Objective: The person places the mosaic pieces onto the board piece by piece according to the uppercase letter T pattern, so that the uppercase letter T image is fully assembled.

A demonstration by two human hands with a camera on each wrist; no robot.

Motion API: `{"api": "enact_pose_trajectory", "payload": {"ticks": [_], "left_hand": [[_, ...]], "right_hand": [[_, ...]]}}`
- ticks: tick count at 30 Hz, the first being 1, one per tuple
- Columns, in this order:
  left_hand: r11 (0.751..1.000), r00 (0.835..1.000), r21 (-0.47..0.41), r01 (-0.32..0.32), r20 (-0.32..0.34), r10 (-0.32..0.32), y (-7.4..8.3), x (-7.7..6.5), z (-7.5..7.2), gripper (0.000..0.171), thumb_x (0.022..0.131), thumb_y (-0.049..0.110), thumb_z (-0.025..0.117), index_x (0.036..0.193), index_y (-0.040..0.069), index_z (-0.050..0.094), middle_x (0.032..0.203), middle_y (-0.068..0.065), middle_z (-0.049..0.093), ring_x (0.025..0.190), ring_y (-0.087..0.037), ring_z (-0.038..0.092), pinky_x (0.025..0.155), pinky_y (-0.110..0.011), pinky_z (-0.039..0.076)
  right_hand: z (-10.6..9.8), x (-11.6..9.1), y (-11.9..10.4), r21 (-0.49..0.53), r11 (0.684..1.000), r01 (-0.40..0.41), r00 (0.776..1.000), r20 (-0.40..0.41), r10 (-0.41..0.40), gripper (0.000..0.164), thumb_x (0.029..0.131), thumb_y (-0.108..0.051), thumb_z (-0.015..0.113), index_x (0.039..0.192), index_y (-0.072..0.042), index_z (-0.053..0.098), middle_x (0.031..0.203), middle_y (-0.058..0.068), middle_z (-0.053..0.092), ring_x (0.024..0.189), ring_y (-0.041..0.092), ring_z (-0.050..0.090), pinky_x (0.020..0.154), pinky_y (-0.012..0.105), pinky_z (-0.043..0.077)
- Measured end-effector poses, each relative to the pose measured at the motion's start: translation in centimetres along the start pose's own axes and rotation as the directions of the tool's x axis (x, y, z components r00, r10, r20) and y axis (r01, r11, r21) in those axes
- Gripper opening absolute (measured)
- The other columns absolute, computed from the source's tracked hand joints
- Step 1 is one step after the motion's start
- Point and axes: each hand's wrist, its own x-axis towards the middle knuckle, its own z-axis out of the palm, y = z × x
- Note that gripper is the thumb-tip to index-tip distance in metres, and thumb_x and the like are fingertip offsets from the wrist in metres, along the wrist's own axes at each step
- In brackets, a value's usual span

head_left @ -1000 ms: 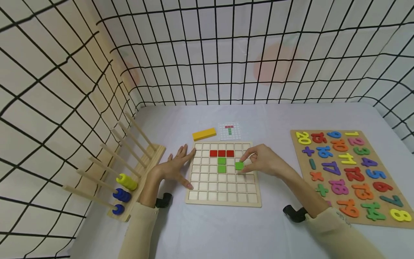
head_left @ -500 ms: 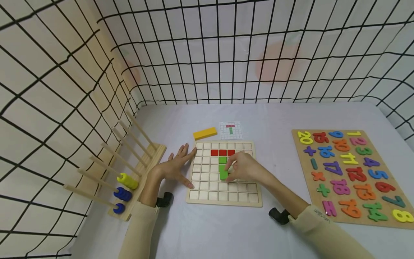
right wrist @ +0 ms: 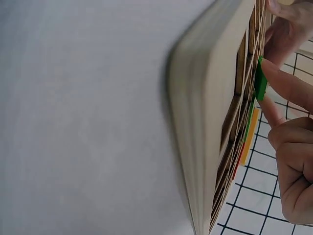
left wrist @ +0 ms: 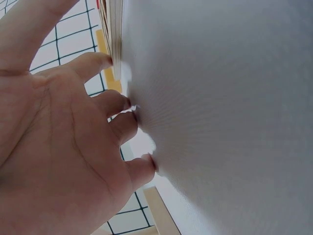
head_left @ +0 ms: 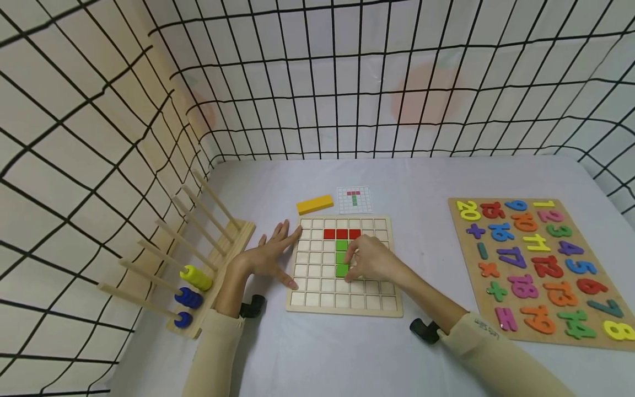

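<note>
A wooden grid board lies on the table with a row of red tiles and a column of green tiles below its middle. My right hand pinches a green tile between thumb and index finger at the column's lower end. In the right wrist view this green tile stands partly above the board's surface. My left hand rests with spread fingers along the board's left side, thumb and index finger at its edge. Several of its fingertips press the tablecloth in the left wrist view.
Behind the board lie a yellow bar and a small card printed with a red and green T. A wooden peg stand with yellow and blue beads is at left. A number puzzle board lies at right. Black wire mesh encloses the table.
My right hand has carried the green tile left and slightly down, from right of the column to its lower end. My left hand stays in place.
</note>
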Motion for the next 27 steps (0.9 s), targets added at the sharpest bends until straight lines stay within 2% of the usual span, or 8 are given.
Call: {"api": "enact_pose_trajectory", "payload": {"ticks": [9,15,20,27], "left_hand": [[1.0,1.0,0.012,0.0,0.001,0.0,0.0,0.2,0.1,0.138,0.069,0.034,0.097,0.168,0.017,0.003,0.171,-0.018,-0.023,0.16,-0.035,-0.023,0.127,-0.065,-0.011],[1.0,1.0,0.018,0.006,-0.004,-0.006,-0.1,0.3,0.0,0.138,0.069,0.034,0.097,0.168,0.016,0.003,0.171,-0.018,-0.022,0.16,-0.035,-0.022,0.127,-0.065,-0.01],[1.0,1.0,0.016,0.003,-0.007,-0.003,-0.1,0.4,0.0,0.138,0.069,0.035,0.097,0.168,0.015,0.003,0.171,-0.019,-0.022,0.16,-0.036,-0.022,0.127,-0.066,-0.01],[1.0,1.0,0.005,-0.003,-0.002,0.003,0.0,0.4,0.0,0.137,0.069,0.033,0.097,0.168,0.015,0.003,0.171,-0.019,-0.023,0.16,-0.036,-0.022,0.126,-0.066,-0.011]], "right_hand": [[0.1,0.2,0.2,-0.019,0.999,0.025,1.0,-0.015,-0.025,0.026,0.066,-0.004,0.094,0.086,-0.008,0.077,0.056,-0.001,0.049,0.054,0.013,0.044,0.05,0.022,0.03],[0.1,0.4,0.5,-0.02,0.999,0.048,0.999,-0.018,-0.049,0.025,0.066,-0.006,0.095,0.083,-0.009,0.077,0.061,0.0,0.052,0.059,0.014,0.045,0.052,0.023,0.032],[0.1,0.6,0.6,-0.005,0.999,0.032,0.999,-0.022,-0.032,0.026,0.065,-0.007,0.096,0.082,-0.011,0.077,0.063,0.0,0.052,0.06,0.015,0.045,0.053,0.024,0.031],[0.1,0.7,1.0,0.015,1.0,0.025,1.0,-0.02,-0.024,0.027,0.065,-0.007,0.096,0.083,-0.011,0.077,0.057,-0.002,0.046,0.056,0.013,0.042,0.051,0.023,0.027]]}}
